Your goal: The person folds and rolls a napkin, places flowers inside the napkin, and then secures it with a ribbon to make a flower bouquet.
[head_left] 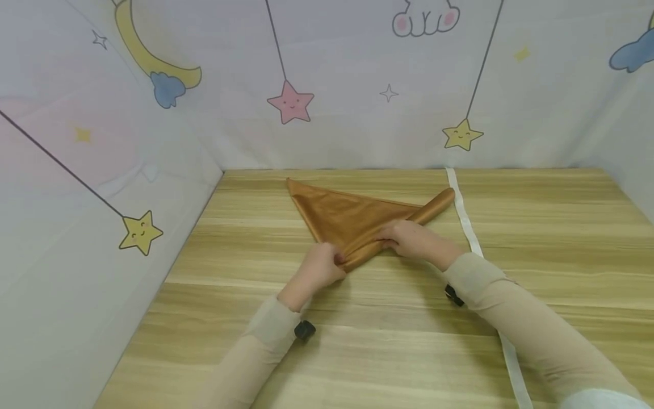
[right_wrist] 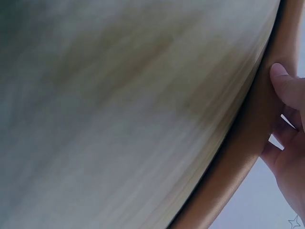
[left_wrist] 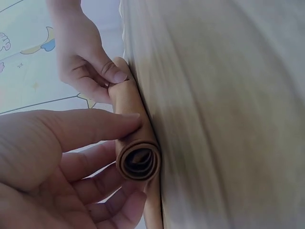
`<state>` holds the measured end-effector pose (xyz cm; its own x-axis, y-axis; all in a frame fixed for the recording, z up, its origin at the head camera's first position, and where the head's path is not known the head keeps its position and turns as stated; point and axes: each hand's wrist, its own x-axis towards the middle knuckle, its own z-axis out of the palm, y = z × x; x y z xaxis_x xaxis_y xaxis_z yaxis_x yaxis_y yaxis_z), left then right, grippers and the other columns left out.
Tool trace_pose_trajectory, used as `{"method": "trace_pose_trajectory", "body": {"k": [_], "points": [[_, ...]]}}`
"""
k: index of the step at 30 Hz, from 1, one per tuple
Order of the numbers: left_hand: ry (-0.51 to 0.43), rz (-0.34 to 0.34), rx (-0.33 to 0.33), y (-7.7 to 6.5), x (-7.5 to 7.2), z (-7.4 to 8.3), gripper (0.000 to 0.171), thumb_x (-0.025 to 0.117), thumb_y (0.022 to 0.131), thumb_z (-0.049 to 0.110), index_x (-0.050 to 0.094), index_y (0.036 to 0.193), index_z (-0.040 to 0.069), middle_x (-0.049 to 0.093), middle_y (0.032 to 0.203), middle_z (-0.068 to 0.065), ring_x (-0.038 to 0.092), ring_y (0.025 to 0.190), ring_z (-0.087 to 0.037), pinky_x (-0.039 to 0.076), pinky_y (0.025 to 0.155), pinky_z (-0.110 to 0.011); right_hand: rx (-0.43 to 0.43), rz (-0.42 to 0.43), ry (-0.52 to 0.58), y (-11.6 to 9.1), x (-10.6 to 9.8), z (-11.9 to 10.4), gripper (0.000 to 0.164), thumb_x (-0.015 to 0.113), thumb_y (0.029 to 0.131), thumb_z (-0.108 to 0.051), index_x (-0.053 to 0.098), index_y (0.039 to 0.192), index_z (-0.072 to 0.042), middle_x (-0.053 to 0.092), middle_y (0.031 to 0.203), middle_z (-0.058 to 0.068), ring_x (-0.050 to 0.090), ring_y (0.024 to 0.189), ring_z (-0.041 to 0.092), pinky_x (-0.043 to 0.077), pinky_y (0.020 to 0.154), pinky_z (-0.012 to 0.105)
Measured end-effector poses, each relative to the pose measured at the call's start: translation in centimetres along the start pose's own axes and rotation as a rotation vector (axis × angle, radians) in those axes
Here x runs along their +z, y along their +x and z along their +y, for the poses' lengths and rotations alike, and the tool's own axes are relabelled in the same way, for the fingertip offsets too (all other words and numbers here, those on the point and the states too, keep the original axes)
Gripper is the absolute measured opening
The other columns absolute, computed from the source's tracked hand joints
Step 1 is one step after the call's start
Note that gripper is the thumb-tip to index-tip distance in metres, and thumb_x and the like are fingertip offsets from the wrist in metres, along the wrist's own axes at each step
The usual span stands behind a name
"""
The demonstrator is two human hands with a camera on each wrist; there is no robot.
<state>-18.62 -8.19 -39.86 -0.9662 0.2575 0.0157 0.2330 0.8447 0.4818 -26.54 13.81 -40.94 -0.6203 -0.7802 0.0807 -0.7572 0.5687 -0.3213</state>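
Note:
A shiny copper-brown cloth (head_left: 352, 216) lies on the table, partly rolled up. Its flat part forms a triangle pointing to the far left, and the roll runs slantwise along its near right side. At the roll's near end, my left hand (head_left: 319, 266) holds it between thumb and fingers. The left wrist view shows the spiral layers of the rolled end (left_wrist: 138, 162) beside those fingers. Farther along, around the roll's middle, my right hand (head_left: 413, 240) grips it, thumb (right_wrist: 286, 86) on one side and fingers mostly hidden behind. The roll's far end sticks out past the right hand.
A white strip (head_left: 465, 218) runs down the wooden table (head_left: 204, 318), passing beneath the right forearm and near the roll's far end. Printed fabric walls (head_left: 347, 142) with stars and a moon border the table at the back and sides.

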Motion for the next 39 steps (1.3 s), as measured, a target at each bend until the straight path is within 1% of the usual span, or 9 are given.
{"method": "trace_pose_trajectory", "body": {"k": [6,12,19,25,28,30,33,36,39], "points": [[0.013,0.003,0.022,-0.2,-0.1,-0.5,0.004,0.063,0.062,0.005,0.061,0.062,0.008,0.053,0.062,0.001,0.045,0.059,-0.014,0.038,0.054,-0.026,-0.041,0.067,-0.015,-0.2,0.2,0.4,0.026,0.067,0.078,-0.01,0.064,0.104,-0.009,0.06,0.103,0.004,0.053,0.099,0.021,0.044,0.086,0.035],[-0.052,-0.025,-0.008,-0.9,-0.2,-1.0,0.022,0.065,0.069,0.005,0.062,0.091,0.008,0.064,0.079,-0.005,0.057,0.071,-0.016,0.046,0.061,-0.028,-0.052,0.027,-0.014,-0.3,0.0,0.1,0.026,0.067,0.079,-0.009,0.065,0.104,-0.01,0.063,0.104,0.004,0.054,0.101,0.021,0.044,0.088,0.035],[0.035,-0.008,0.02,-1.7,-0.6,-0.5,0.014,0.066,0.068,0.006,0.061,0.081,0.008,0.061,0.071,-0.002,0.052,0.063,-0.015,0.042,0.057,-0.028,-0.09,0.04,0.002,0.0,0.2,-0.3,0.019,0.063,0.082,-0.012,0.068,0.1,-0.009,0.066,0.097,0.002,0.059,0.093,0.018,0.046,0.083,0.033],[0.112,0.007,0.033,-2.0,-0.5,-0.5,0.012,0.069,0.061,0.006,0.057,0.062,0.01,0.051,0.062,0.002,0.042,0.056,-0.012,0.037,0.052,-0.026,-0.056,-0.011,0.033,0.2,0.2,-0.6,0.019,0.062,0.083,-0.012,0.067,0.102,-0.01,0.066,0.1,0.002,0.059,0.096,0.018,0.046,0.085,0.034],[0.123,0.018,0.043,-2.0,-0.5,-0.7,0.008,0.065,0.061,0.004,0.06,0.061,0.01,0.055,0.061,0.002,0.044,0.055,-0.012,0.039,0.051,-0.027,-0.034,-0.023,0.055,0.0,0.3,-0.5,0.022,0.064,0.082,-0.012,0.065,0.104,-0.011,0.065,0.103,0.002,0.057,0.1,0.019,0.044,0.088,0.035],[0.107,0.017,0.042,-2.1,-0.6,-0.8,0.006,0.065,0.063,0.004,0.064,0.066,0.009,0.06,0.066,0.001,0.05,0.058,-0.014,0.043,0.055,-0.029,-0.028,-0.026,0.063,-0.2,0.2,-0.4,0.025,0.065,0.081,-0.011,0.063,0.106,-0.01,0.063,0.106,0.004,0.056,0.103,0.021,0.043,0.09,0.036],[0.054,0.003,0.026,-2.1,-0.8,-1.2,0.013,0.066,0.067,0.005,0.067,0.08,0.007,0.065,0.076,-0.004,0.058,0.069,-0.017,0.047,0.064,-0.032,-0.015,-0.032,0.071,-0.7,0.2,-0.2,0.03,0.066,0.079,-0.009,0.061,0.108,-0.01,0.06,0.109,0.005,0.054,0.105,0.021,0.042,0.09,0.037],[-0.015,-0.02,-0.005,-2.2,-0.9,-1.7,0.017,0.067,0.071,0.006,0.064,0.088,0.007,0.065,0.081,-0.005,0.06,0.076,-0.018,0.047,0.069,-0.033,-0.021,-0.019,0.057,-1.1,0.1,0.0,0.028,0.065,0.08,-0.01,0.06,0.108,-0.009,0.06,0.107,0.004,0.054,0.103,0.02,0.043,0.088,0.036],[-0.056,-0.029,-0.026,-2.1,-1.1,-2.1,0.016,0.067,0.073,0.008,0.061,0.088,0.008,0.064,0.08,-0.005,0.059,0.077,-0.018,0.047,0.07,-0.033,-0.044,0.008,0.026,-1.1,0.1,0.0,0.021,0.063,0.082,-0.012,0.062,0.104,-0.01,0.061,0.101,0.003,0.055,0.096,0.018,0.045,0.083,0.034]]}}
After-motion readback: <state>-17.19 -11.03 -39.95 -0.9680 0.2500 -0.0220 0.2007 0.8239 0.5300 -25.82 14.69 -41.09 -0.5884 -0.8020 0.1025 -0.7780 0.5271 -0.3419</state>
